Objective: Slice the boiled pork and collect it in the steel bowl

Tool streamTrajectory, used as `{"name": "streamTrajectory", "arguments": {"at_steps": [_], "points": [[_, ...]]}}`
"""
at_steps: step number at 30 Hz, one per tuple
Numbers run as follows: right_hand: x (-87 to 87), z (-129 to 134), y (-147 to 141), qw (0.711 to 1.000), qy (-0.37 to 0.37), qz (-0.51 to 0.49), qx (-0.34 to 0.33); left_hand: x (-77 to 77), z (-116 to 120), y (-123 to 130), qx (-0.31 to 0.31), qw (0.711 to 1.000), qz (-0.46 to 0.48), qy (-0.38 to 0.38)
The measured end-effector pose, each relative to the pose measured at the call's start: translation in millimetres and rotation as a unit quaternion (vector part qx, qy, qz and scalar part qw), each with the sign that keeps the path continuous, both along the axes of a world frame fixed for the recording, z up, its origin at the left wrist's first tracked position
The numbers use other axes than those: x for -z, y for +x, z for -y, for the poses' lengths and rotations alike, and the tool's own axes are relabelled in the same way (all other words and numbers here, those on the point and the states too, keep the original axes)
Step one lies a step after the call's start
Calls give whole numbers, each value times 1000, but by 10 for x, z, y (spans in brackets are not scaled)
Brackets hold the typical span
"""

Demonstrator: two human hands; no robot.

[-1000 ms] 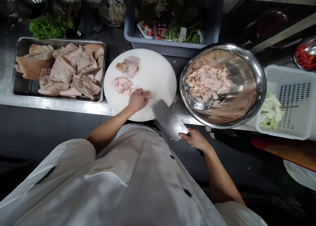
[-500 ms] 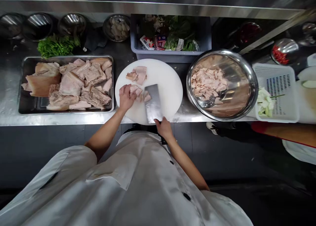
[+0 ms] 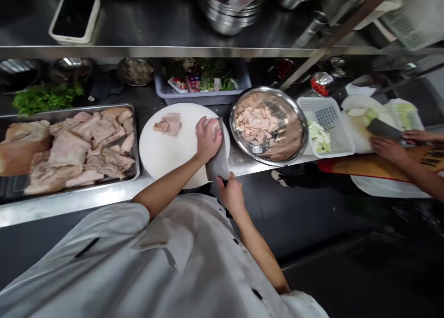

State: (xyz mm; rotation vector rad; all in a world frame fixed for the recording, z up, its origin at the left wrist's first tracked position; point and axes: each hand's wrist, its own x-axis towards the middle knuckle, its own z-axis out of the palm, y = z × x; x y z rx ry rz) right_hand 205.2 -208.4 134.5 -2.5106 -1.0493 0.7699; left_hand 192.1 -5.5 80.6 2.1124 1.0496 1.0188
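My right hand (image 3: 233, 195) is wrapped round the handle of a cleaver (image 3: 218, 164), whose broad blade lies at the right side of the round white cutting board (image 3: 187, 153). With curled fingers my left hand (image 3: 208, 140) presses cut pieces of meat (image 3: 215, 124) against the blade; most of them are hidden under the fingers. Another piece of pale cooked meat (image 3: 172, 124) rests alone at the back left of the board. Just right of the cleaver stands a large steel bowl (image 3: 294, 137) holding a heap of sliced meat (image 3: 255, 123).
At left is a metal tray (image 3: 136, 167) of large meat chunks, with leafy greens (image 3: 46, 98) behind. A grey bin (image 3: 203, 97) stands behind the board under a shelf (image 3: 149, 52). On the right are a white basket (image 3: 342, 144) and a co-worker's hands (image 3: 390, 150) with a cleaver.
The view has swung to the right. My left hand has moved the cut meat rightward onto the cleaver, and both hands have shifted to the board's right edge, nearer the bowl.
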Motion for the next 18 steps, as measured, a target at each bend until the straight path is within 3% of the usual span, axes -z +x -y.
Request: {"name": "streamTrajectory", "arguments": {"at_steps": [3, 5, 7, 8, 9, 11, 13, 15, 18], "points": [[-155, 466, 380, 990, 37, 17, 133, -191, -57, 1177, 106, 994, 17, 13], [-188, 838, 545, 974, 65, -2, 216, -259, -227, 1842, 170, 985, -17, -4], [-161, 1228, 623, 957, 82, -41, 276, -297, -478, 2238, 219, 973, -71, -20], [-127, 1416, 637, 949, 89, -65, 296, -312, -615, 2301, 229, 969, -96, -11], [-83, 1591, 641, 941, 95, -92, 311, -326, -747, 2266, 224, 966, -127, 5], [28, 1883, 645, 929, 104, -143, 326, -348, -962, 1917, 170, 963, -207, 22], [150, 2063, 684, 930, 103, -172, 306, -342, -1086, 1280, 94, 952, -291, 30], [269, 2099, 787, 951, 94, -160, 247, -288, -1130, 518, 4, 926, -375, 43], [425, 1850, 1046, 986, 70, -96, 116, -150, -1132, -455, -137, 861, -488, 35]]}}
